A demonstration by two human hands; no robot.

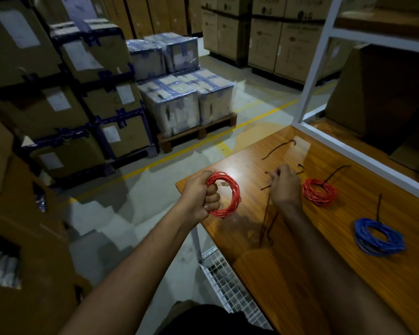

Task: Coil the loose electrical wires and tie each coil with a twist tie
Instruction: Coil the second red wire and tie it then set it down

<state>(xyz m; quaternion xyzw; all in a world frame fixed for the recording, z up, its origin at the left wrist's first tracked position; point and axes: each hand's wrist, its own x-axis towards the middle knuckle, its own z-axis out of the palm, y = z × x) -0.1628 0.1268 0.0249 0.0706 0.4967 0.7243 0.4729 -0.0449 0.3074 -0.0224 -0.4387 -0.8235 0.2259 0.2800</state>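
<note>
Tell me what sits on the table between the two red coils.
The right hand, reaching among dark twist ties, sits between the held red coil and the tabled one, head view.

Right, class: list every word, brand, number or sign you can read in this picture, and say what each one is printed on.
"LG": brand mark on the tall cardboard cartons at the back.
Smaller print under those marks: too blurred to read.
White labels on the taped boxes at left: blurred, unreadable.
Nothing is written on the wire coils or the table.

A red wire coil (224, 195) is held upright above the tabletop's (324, 274) edge; a second red coil (320, 192) and a blue coil (379, 236) lie flat, dark twist ties (278, 148) scattered between them.
</note>
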